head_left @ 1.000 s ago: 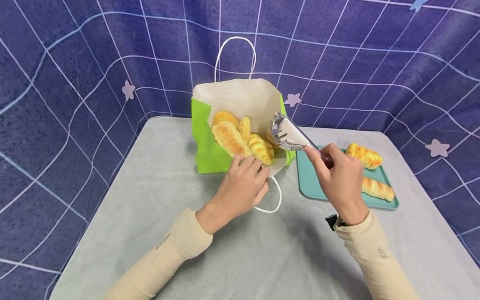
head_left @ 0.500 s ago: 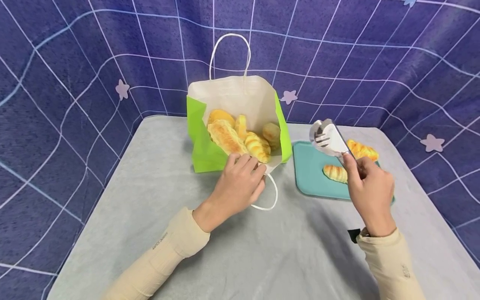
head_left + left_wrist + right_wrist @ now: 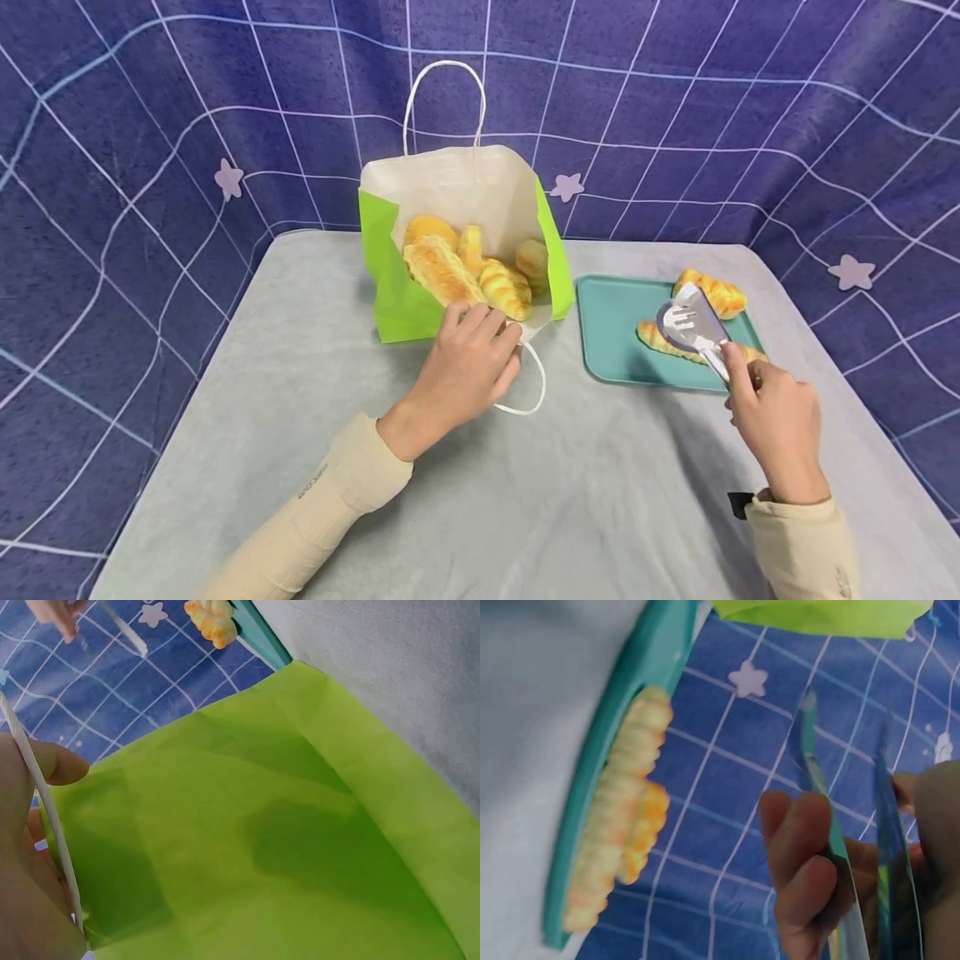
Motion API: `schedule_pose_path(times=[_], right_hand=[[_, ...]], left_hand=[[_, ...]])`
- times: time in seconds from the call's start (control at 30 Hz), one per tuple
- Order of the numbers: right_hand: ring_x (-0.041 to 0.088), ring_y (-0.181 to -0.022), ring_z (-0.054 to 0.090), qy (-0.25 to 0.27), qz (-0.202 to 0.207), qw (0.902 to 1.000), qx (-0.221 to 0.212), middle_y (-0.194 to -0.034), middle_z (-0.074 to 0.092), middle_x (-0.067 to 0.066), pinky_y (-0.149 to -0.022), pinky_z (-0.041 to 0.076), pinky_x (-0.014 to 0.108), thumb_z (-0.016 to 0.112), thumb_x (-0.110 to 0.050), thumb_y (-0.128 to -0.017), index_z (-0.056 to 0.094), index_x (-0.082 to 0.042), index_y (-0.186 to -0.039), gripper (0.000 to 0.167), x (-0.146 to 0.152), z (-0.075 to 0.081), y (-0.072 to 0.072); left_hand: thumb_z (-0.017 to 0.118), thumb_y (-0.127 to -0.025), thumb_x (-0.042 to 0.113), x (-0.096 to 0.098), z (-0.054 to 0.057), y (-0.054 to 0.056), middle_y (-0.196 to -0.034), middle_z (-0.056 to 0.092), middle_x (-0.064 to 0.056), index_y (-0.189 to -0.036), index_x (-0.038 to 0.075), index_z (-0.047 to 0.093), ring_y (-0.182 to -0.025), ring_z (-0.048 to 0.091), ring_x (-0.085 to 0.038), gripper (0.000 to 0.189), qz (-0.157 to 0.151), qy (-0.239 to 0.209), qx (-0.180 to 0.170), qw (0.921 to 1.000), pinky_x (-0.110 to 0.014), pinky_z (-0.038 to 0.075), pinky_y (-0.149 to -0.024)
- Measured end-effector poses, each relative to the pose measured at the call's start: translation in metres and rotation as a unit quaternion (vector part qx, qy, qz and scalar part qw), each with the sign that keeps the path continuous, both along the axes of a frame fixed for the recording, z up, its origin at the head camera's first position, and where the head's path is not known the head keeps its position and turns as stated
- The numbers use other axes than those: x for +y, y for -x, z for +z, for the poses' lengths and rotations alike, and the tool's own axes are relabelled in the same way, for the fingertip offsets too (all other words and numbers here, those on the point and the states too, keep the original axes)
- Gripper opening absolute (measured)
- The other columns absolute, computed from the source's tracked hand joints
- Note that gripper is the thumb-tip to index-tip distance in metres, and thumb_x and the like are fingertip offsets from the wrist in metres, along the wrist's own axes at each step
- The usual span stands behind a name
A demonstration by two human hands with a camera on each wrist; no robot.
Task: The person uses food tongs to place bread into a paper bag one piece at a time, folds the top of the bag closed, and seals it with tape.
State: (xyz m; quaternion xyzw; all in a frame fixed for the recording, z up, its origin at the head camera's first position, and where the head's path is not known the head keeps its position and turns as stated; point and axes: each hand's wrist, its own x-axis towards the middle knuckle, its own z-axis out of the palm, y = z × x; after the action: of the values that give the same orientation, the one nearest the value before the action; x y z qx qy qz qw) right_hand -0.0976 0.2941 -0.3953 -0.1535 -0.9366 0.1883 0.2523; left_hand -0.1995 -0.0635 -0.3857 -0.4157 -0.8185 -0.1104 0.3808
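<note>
Green bag: twelve o'clock, loaves inside; my left hand pinches its near rim.
Teal tray: bag's three o'clock, two pastries.
Metal tongs: above tray, parted, gripped in my right hand.

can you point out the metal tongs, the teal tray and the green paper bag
Metal tongs [image 3: 703, 321]: head view, on their gripping end.
Teal tray [image 3: 611, 325]: head view, on the bare left part of its base.
Green paper bag [image 3: 240, 810]: left wrist view, on its green outer wall.

The head view is bright, with soft shadows on the table; the 2 wrist views dimmer, blurrier.
</note>
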Motion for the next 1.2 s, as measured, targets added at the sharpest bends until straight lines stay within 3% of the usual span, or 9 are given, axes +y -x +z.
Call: schedule_pose_path(times=[0.2, 0.4, 0.6, 0.83, 1.2], right_hand=[[0.015, -0.047, 0.055, 0.013, -0.002, 0.9938, -0.110, -0.047, 0.060, -0.005, -0.047, 0.039, 0.037, 0.037, -0.054, -0.103, 0.067, -0.009, -0.064, 0.066, 0.019, -0.009, -0.014], [0.020, -0.050, 0.056, 0.014, -0.013, 0.9825, -0.186, -0.043, 0.057, -0.005, -0.048, 0.040, 0.039, 0.031, -0.056, -0.103, 0.066, -0.011, -0.058, 0.073, 0.037, -0.013, -0.025], [0.026, -0.052, 0.058, 0.013, -0.018, 0.9709, -0.239, -0.043, 0.057, -0.004, -0.045, 0.038, 0.040, 0.029, -0.062, -0.101, 0.064, -0.011, -0.057, 0.075, 0.047, -0.015, -0.026], [0.031, -0.053, 0.058, 0.006, -0.045, 0.9618, -0.270, -0.044, 0.057, 0.000, -0.041, 0.037, 0.041, 0.025, -0.069, -0.098, 0.061, -0.009, -0.055, 0.082, 0.058, -0.012, -0.014], [0.044, -0.068, 0.062, 0.009, -0.066, 0.9419, -0.329, -0.064, 0.060, 0.021, -0.045, 0.043, 0.045, 0.017, -0.076, -0.093, 0.063, -0.006, -0.055, 0.092, 0.073, -0.007, 0.021]], left_hand=[[0.047, -0.093, 0.016, -0.002, -0.001, 0.001, -0.086, 0.057, -0.003, -0.087, 0.012, 0.063, -0.084, 0.052, -0.024, 0.017, 0.002, 0.000, -0.005, 1.0000, -0.042, 0.038, -0.087], [0.045, -0.094, 0.017, -0.003, -0.002, 0.001, -0.086, 0.057, -0.003, -0.087, 0.012, 0.062, -0.085, 0.051, -0.024, 0.019, 0.008, 0.004, -0.010, 0.9999, -0.042, 0.038, -0.088], [0.044, -0.094, 0.016, -0.002, -0.003, 0.000, -0.085, 0.056, -0.003, -0.085, 0.011, 0.061, -0.084, 0.051, -0.024, 0.020, 0.008, 0.001, -0.010, 0.9999, -0.042, 0.037, -0.088], [0.044, -0.094, 0.016, -0.001, -0.003, 0.000, -0.084, 0.056, -0.003, -0.084, 0.011, 0.060, -0.083, 0.051, -0.024, 0.020, 0.007, -0.002, -0.008, 0.9999, -0.042, 0.037, -0.088], [0.045, -0.094, 0.016, 0.001, -0.002, 0.001, -0.086, 0.056, -0.003, -0.086, 0.011, 0.061, -0.084, 0.050, -0.024, 0.019, 0.001, 0.001, -0.002, 1.0000, -0.042, 0.038, -0.088]])
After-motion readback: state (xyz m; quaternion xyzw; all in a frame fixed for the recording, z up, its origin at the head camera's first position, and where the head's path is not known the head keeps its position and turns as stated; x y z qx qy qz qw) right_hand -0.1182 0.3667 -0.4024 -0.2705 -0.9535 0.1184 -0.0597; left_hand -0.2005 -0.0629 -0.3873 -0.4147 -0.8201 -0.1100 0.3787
